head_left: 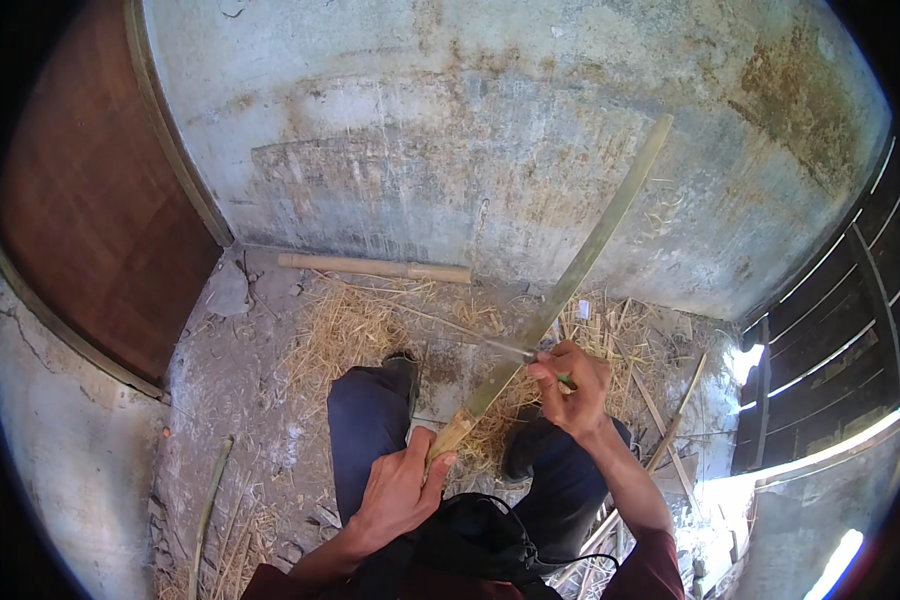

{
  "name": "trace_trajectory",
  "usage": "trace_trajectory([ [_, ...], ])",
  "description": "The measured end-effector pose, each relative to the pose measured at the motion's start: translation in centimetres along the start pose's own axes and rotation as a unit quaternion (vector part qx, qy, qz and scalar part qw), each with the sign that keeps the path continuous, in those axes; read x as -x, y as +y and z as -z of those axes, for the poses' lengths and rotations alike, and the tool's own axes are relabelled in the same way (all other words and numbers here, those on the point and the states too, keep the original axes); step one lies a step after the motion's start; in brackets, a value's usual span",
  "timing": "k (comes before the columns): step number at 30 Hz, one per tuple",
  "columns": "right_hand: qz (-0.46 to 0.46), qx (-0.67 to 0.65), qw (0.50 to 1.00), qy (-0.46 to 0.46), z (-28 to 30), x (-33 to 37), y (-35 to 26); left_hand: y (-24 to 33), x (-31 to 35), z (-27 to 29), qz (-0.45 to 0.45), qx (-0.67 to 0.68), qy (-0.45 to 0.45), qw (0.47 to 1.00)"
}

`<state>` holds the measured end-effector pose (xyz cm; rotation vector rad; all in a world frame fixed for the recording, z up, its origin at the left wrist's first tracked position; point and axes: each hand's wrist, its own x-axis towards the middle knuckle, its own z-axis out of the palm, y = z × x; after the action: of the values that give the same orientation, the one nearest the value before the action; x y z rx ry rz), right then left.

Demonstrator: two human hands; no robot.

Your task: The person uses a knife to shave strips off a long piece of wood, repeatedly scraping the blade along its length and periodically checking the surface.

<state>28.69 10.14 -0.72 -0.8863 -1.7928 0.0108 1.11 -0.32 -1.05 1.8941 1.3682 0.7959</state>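
A long split bamboo strip slants from between my knees up toward the far wall. Its near end is pale and scraped, and my left hand is wrapped round that end. In my right hand I grip a knife by its handle, most of which my fingers hide. The knife's blade is blurred and points left, lying across the bamboo strip in the picture; whether it touches cannot be made out.
Heaps of pale shavings cover the floor round my feet. A bamboo pole lies along the stained wall. Thin bamboo sticks lie on the right, another stick on the left. A brown door stands at the left.
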Motion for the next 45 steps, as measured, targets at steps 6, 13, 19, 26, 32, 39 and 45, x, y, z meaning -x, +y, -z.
trace_trajectory([
  [6,-0.035,-0.009,0.997,0.071,0.9,-1.4,2.7,-0.3,0.8,0.3,0.002,0.028,0.003,1.0],
  [13,-0.037,0.025,0.99,0.13,1.6,-3.6,5.6,-0.3,1.2,0.4,0.018,0.019,-0.013,1.0],
  [19,-0.134,0.032,0.98,0.146,3.0,-5.1,10.3,-1.0,2.1,0.2,0.02,0.017,-0.015,1.0],
  [26,-0.149,0.021,0.97,0.19,4.4,-6.5,14.8,-2.3,3.3,-0.1,0.043,-0.004,-0.047,0.998],
  [32,-0.231,-0.119,0.95,0.173,3.8,-5.3,13.1,-2.9,3.0,0.5,0.043,-0.016,-0.047,0.998],
  [39,-0.437,-0.277,0.853,0.061,2.2,-4.3,5.7,-2.9,1.7,0.8,0.037,-0.06,-0.039,0.997],
  [45,-0.454,-0.333,0.827,0.009,1.5,-3.8,5.5,-3.3,1.4,1.7,0.022,-0.104,-0.041,0.994],
])
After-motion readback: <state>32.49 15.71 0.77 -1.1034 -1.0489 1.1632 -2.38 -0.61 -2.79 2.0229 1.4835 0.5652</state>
